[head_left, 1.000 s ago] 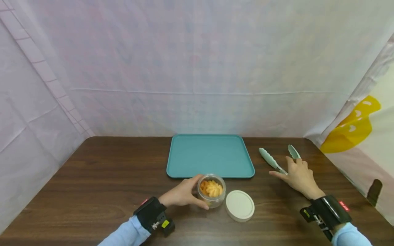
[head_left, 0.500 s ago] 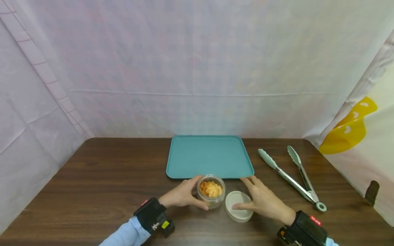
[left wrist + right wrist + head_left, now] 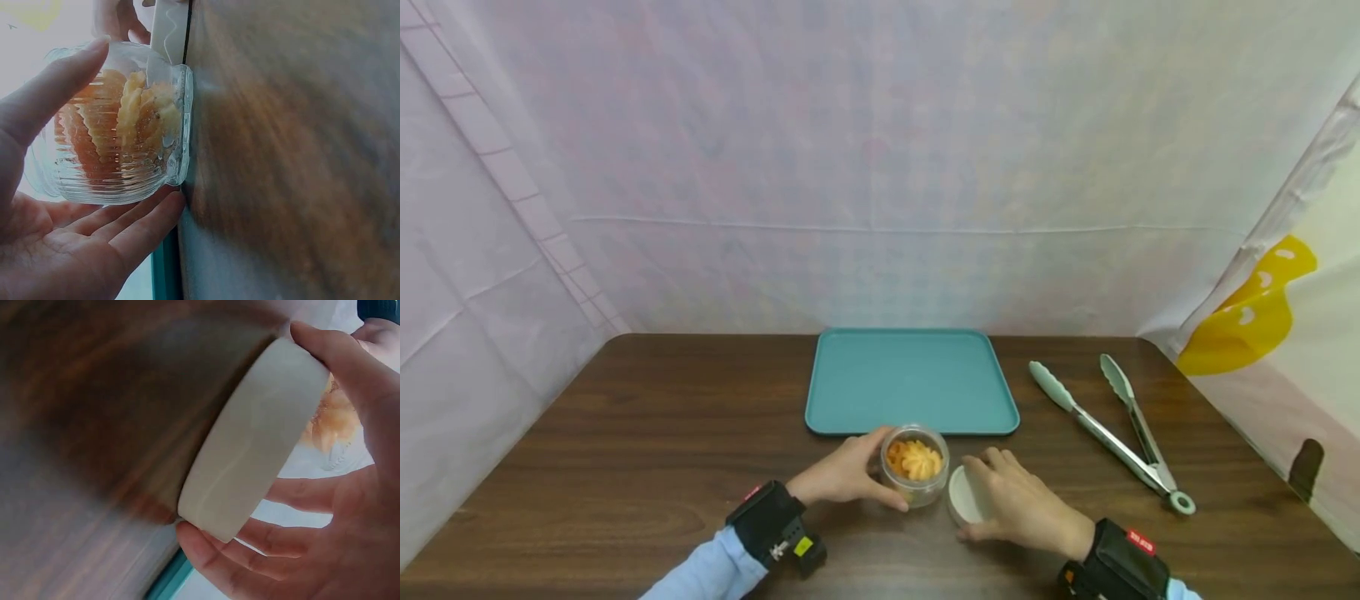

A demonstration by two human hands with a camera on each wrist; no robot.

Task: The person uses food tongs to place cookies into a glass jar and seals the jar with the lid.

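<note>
A clear glass jar point(image 3: 119, 137) without its cover stands upright on the table, with yellow-orange wavy-edged cookies point(image 3: 915, 461) inside. My left hand point(image 3: 850, 473) holds it from the left, thumb on the near side and fingers round the far side. Just right of the jar is a round white lid point(image 3: 253, 440). My right hand point(image 3: 1026, 507) grips that lid by its rim between thumb and fingers, partly covering it in the head view. In the right wrist view the lid lies at the tabletop; whether it is lifted at all I cannot tell.
Behind the jar lies a teal rectangular tray point(image 3: 912, 379). To the right, metal tongs point(image 3: 1116, 446) with pale green tips lie spread apart on the dark wooden table point(image 3: 625, 467). A pale cloth point(image 3: 865, 167) hangs behind the table's far edge.
My right hand has left the tongs, moved left and down to the lid, and closed its fingers round the rim. My left hand and the jar have stayed in place.
</note>
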